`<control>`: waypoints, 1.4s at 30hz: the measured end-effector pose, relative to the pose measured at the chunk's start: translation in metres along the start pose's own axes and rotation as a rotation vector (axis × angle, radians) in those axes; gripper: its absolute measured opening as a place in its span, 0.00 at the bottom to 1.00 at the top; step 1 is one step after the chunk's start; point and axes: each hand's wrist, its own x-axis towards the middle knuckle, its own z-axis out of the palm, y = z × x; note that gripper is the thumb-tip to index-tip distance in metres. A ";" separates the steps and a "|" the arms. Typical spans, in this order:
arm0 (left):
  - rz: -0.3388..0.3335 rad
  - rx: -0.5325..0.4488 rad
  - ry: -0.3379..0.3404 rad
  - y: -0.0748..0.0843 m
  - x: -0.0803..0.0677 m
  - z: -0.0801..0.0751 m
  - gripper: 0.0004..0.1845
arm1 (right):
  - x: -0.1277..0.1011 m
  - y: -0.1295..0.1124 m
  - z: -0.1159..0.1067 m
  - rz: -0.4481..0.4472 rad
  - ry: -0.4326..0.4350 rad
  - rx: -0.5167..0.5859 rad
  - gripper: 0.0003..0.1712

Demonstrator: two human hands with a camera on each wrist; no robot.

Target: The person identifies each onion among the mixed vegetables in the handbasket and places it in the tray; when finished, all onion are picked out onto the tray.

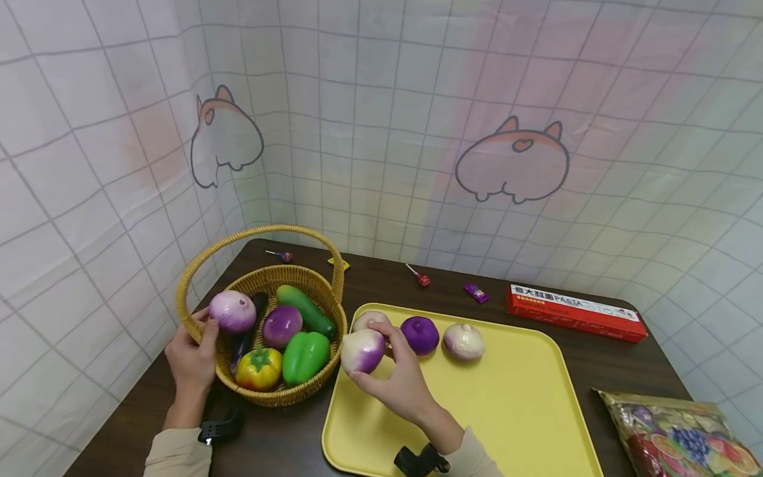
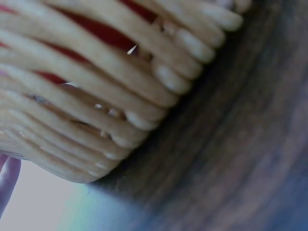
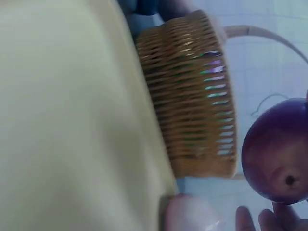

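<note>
My left hand (image 1: 193, 351) grips the left side of the wicker basket (image 1: 286, 396) by the handle's foot, its thumb on the near side. In the left wrist view, fingertips (image 2: 8, 180) show beside the weave. Above the tray's left edge, my right hand (image 1: 405, 384) holds a white-and-purple turnip (image 1: 362, 351) between thumb and fingers; its purple underside faces the right wrist camera. Inside the basket lie a pale purple round vegetable (image 1: 232, 311), an eggplant (image 1: 243, 344), a cucumber (image 1: 306, 310), a purple onion (image 1: 283, 326), a green bell pepper (image 1: 306, 358) and a yellow-red tomato (image 1: 259, 369).
The yellow tray (image 1: 512, 411) bears a dark purple vegetable (image 1: 420, 335), a whitish-purple one (image 1: 463, 342) and a pale one (image 1: 371, 319), partly hidden. Lollipops (image 1: 422, 279), a purple candy (image 1: 476, 293), a red pasta box (image 1: 575, 313) and a fruit-printed bag (image 1: 685, 434) lie around it.
</note>
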 end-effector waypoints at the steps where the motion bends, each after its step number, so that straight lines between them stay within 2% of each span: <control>1: -0.001 0.000 0.002 0.000 0.000 0.000 0.12 | -0.004 0.003 -0.003 0.009 -0.007 -0.017 0.42; 7: -0.007 0.004 0.001 -0.001 0.001 0.000 0.12 | -0.019 0.018 -0.015 0.111 -0.069 -0.013 0.48; 12: -0.012 -0.001 0.000 -0.001 0.000 0.001 0.11 | -0.025 0.031 -0.020 0.089 -0.126 -0.039 0.45; 16: -0.009 -0.003 -0.011 0.000 0.000 0.001 0.11 | -0.027 0.040 -0.023 0.081 -0.120 -0.045 0.42; 24: -0.026 -0.014 -0.010 -0.001 0.000 0.001 0.13 | -0.026 0.052 -0.024 0.095 -0.141 -0.040 0.42; 31: -0.023 -0.004 -0.008 -0.001 0.000 0.001 0.12 | -0.027 0.052 -0.022 0.137 -0.153 -0.086 0.43; 42: -0.013 0.000 -0.018 0.000 0.001 0.001 0.12 | -0.030 0.050 -0.019 0.123 -0.121 -0.166 0.43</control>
